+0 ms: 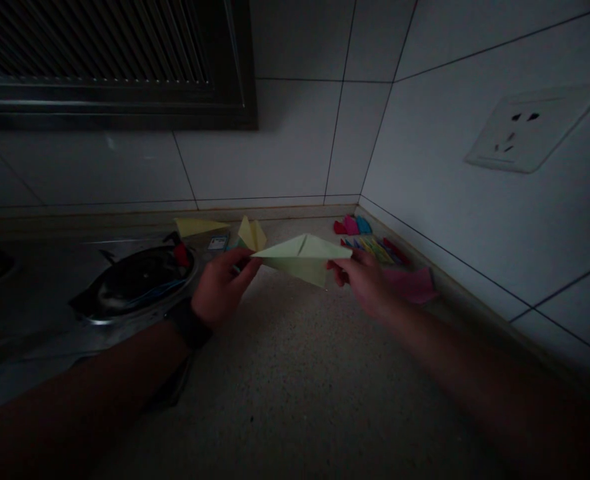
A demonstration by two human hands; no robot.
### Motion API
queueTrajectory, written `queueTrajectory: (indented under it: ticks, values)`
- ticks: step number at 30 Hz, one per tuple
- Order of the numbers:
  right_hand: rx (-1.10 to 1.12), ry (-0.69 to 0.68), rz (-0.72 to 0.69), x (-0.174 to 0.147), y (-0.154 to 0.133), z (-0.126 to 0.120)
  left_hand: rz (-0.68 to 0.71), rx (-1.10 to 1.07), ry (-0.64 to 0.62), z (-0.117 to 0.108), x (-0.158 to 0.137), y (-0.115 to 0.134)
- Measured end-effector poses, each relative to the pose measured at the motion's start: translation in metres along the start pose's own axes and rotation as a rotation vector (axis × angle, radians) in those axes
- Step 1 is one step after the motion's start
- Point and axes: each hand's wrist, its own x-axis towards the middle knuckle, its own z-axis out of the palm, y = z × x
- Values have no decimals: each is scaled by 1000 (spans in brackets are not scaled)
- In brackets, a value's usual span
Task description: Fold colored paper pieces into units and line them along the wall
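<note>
Fingers of both hands are clamped on one piece of work in the head view, the only view I have: my left hand [219,287] pinches the left tip of a pale green sheet of folded paper [297,263], and my right hand [367,280] grips its right end. I hold it between the hands, and it appears to be raised above the speckled grey stone counter [285,373].

As for what is done, the paper already has folds: a wide, low peak points to the far side, with a short dark slit or crease near its middle, and a slanting flap hangs on the near side. I judge the folding partly done; how much is left I cannot tell from its shape.

Just beyond my left fingers, a yellow folded paper piece with two raised points [252,235] stands on the counter, and a flat, pointed yellow paper piece [199,227] lies farther left along the far wall. Both look folded already. To the right, near my right hand, lies a pink sheet of paper [412,285], partly hidden by that hand, so I cannot tell whether it has been folded.
</note>
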Motion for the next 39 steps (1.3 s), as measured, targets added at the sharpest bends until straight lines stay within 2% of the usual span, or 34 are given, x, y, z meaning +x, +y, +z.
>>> queueTrajectory:
  ticks: [5,13,20,23,28,31,35,39]
  values:
    - [17,-58,-21,-3,0,1,-42,-114,14,1,-1,-2]
    - [-57,-66,-54,-2,4,2,-68,-190,-21,1,-2,2]
    - [-77,-70,-14,-4,5,4,-53,-211,-24,2,-2,2]
    - [-95,-80,-50,-4,4,4,-61,-265,-44,3,-2,1]
    - [-199,-9,-155,-2,3,1,-120,-428,-151,4,0,1]
    - [-158,-24,-147,-2,4,-1,-146,-490,-194,6,1,-1]
    - [-94,12,-119,-2,4,0,-175,-527,-188,9,2,-5]
    - [8,-8,-99,-4,2,2,-221,-566,-190,11,3,-4]
